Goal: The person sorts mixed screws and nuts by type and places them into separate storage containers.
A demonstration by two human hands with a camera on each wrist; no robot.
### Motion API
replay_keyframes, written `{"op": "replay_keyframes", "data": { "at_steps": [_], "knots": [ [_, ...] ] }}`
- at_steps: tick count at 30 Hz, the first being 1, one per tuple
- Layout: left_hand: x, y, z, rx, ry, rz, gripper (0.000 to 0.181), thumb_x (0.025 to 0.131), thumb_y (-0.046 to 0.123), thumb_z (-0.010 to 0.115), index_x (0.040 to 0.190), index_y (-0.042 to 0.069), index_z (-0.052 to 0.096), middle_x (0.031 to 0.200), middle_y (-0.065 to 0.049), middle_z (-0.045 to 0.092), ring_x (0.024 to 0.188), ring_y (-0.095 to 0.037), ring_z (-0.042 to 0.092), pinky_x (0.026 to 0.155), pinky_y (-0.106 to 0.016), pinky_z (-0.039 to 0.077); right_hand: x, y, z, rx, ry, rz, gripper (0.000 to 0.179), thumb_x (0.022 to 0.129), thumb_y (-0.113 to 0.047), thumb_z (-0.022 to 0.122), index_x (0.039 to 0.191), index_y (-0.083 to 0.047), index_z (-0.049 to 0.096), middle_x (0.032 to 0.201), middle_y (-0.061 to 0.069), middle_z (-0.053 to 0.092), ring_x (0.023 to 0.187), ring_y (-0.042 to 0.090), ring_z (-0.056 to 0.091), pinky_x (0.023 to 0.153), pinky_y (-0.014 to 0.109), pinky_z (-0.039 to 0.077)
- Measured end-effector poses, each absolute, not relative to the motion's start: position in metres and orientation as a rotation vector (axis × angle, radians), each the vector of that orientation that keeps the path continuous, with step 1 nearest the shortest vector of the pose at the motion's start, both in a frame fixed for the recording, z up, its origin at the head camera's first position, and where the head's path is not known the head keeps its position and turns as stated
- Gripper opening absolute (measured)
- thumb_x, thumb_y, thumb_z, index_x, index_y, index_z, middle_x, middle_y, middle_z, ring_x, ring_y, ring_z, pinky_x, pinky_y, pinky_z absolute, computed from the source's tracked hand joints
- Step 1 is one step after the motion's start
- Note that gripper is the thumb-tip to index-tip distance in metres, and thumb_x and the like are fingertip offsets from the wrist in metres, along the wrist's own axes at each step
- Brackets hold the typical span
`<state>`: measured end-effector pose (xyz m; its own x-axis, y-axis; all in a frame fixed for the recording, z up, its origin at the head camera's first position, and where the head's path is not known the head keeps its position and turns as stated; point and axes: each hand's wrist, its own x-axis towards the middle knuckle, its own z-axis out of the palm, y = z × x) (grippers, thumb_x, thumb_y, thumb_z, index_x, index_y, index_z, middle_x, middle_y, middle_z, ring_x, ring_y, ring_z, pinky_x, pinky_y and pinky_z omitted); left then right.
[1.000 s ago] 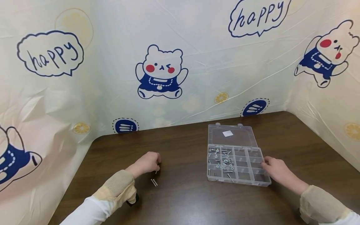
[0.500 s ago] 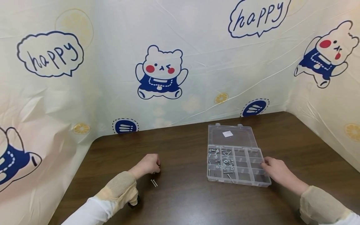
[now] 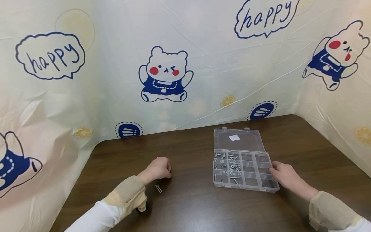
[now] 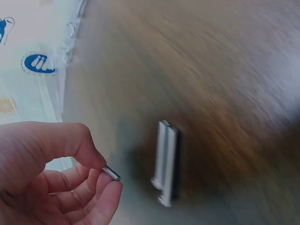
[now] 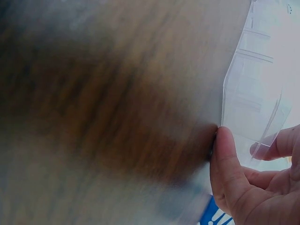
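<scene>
My left hand [image 3: 157, 168] is above the table left of the middle. In the left wrist view, its thumb and fingertip pinch a short metal screw [image 4: 111, 173], with much of it hidden in the grip. Close by on the table lie two screws [image 4: 167, 163], side by side. A clear plastic compartment box [image 3: 246, 187] stands to the right, lid folded back. Screws, nuts and washers [image 3: 234, 167] lie in its left compartments. My right hand [image 3: 287, 177] holds the box's right wall, thumb and a finger on either side of it in the right wrist view.
The brown wooden table [image 3: 185, 206] has its far edge against a printed curtain [image 3: 203, 74]. A small white label [image 3: 234, 138] sits on the box's lid. Dark wood lies between the left hand and the box.
The left hand has moved slightly right, away from the two lying screws, and the screw near its fingertips has left the table. The right hand and box stay in place.
</scene>
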<state>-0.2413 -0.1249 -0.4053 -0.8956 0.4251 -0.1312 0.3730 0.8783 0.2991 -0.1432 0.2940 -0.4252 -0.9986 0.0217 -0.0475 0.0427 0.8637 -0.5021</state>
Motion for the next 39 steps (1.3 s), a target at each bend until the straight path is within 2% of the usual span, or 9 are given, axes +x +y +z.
{"op": "replay_keyframes", "data": {
  "at_steps": [20,28,39],
  "knots": [
    [-0.221,-0.065,-0.382,0.999,2.739,0.522,0.017,0.062,0.003,0.066,0.066,0.012,0.052,0.058,0.007,0.045,0.053,-0.008,0.041,0.051,-0.022,0.035,-0.143,0.294,-0.425,0.077,2.963,-0.841,0.035,0.088,-0.011,0.041,0.103,0.020,0.051,0.089,0.027,0.060,0.071,0.022,0.060,0.065,0.040,0.048],
    [-0.216,-0.037,-0.375,1.061,2.737,0.516,0.017,0.063,0.005,0.066,0.069,0.013,0.052,0.059,0.007,0.046,0.053,-0.007,0.042,0.051,-0.020,0.036,-0.144,0.295,-0.425,0.079,2.954,-0.833,0.036,0.089,-0.011,0.041,0.104,0.020,0.050,0.091,0.029,0.059,0.073,0.022,0.059,0.064,0.040,0.048],
    [-0.205,0.001,-0.365,1.186,2.758,0.502,0.018,0.062,0.004,0.067,0.069,0.013,0.052,0.056,0.009,0.042,0.051,-0.005,0.039,0.047,-0.017,0.031,-0.142,0.295,-0.425,0.061,2.955,-0.866,0.034,0.087,-0.011,0.042,0.102,0.019,0.051,0.087,0.025,0.060,0.070,0.021,0.058,0.061,0.037,0.048]
  ]
}}
